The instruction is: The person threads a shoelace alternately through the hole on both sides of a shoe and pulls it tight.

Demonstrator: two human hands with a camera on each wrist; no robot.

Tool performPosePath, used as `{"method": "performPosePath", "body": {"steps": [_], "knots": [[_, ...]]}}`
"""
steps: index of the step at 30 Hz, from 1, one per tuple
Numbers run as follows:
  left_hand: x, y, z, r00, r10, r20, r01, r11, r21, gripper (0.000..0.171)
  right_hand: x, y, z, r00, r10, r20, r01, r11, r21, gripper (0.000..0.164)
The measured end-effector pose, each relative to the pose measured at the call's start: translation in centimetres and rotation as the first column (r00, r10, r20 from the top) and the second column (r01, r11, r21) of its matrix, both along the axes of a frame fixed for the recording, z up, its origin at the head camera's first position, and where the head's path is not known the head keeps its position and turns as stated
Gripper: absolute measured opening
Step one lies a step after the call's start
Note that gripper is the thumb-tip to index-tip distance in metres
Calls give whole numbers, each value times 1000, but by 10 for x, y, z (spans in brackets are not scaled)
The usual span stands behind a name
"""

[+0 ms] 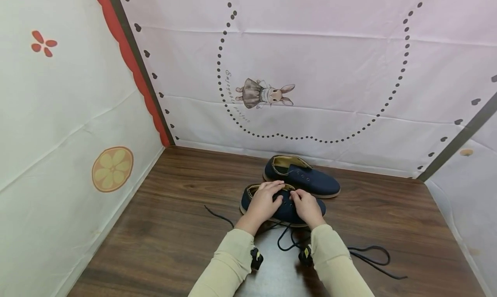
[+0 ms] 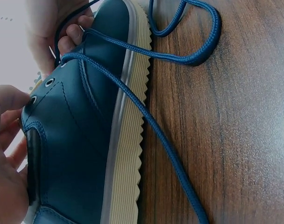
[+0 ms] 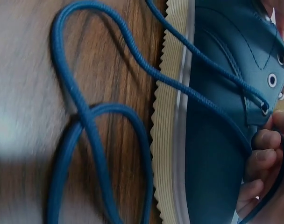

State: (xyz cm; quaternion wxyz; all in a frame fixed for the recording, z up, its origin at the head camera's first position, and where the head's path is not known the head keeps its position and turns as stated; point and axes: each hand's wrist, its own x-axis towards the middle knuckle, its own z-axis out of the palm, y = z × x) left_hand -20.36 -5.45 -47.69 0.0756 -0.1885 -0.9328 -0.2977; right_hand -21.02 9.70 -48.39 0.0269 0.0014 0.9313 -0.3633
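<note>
A dark blue low shoe (image 1: 286,210) with a cream ridged sole lies in front of me, toe to the right. My left hand (image 1: 265,202) is at its opening, the thumb on the eyelet flap (image 2: 44,100) beside the top eyelet and the fingers behind the edge. My right hand (image 1: 308,207) has curled fingers by the lowest eyelet (image 3: 265,109) and holds a dark blue shoelace (image 3: 216,109). One lace strand goes into that eyelet; another runs across the toe side into the fingers. The upper eyelets look unlaced. The right fingertips are partly hidden.
A matching blue shoe (image 1: 316,181) stands behind, near the white printed cloth wall (image 1: 318,81), with no lace visible in its eyelets. Loose lace (image 1: 374,262) trails over the brown wood-grain surface (image 1: 174,228) to the right. Another lace end (image 1: 217,215) lies left.
</note>
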Motion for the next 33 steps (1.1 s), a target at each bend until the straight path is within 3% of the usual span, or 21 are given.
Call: {"method": "performPosePath", "body": {"steps": [4,7,11,14,18,21,24,27,29,33], "knots": [[1,-2,0,999,-12,41,9,998,63,28,-1,-3,0,995,-97,19,98,994,-53,24],[2,-3,0,998,-24,54,17,994,110,21,-2,-3,1,989,-132,61,141,975,-170,27],[1,-6,0,998,-20,53,12,991,130,17,-5,0,4,998,-15,61,32,955,-293,35],[-1,-7,-1,998,-18,53,10,992,129,17,-8,4,8,994,82,68,-55,942,-332,27],[-1,-8,-1,998,-25,55,18,992,128,17,-12,7,13,986,94,136,-34,919,-392,20],[-1,-7,-1,998,-29,51,22,992,128,17,-14,9,15,995,40,89,-7,938,-346,18],[-1,-6,-2,998,-37,52,30,991,127,17,-15,12,17,999,-32,-28,26,978,-206,14],[-2,-6,-2,997,-41,58,33,991,133,17,-15,14,20,993,-54,-107,45,996,-81,10],[-2,-7,-3,997,-33,64,24,990,136,17,-14,16,22,995,-26,-99,22,999,-48,10],[-4,-7,-1,997,-25,78,14,991,132,17,-15,21,22,999,43,18,-41,995,-86,19]]}}
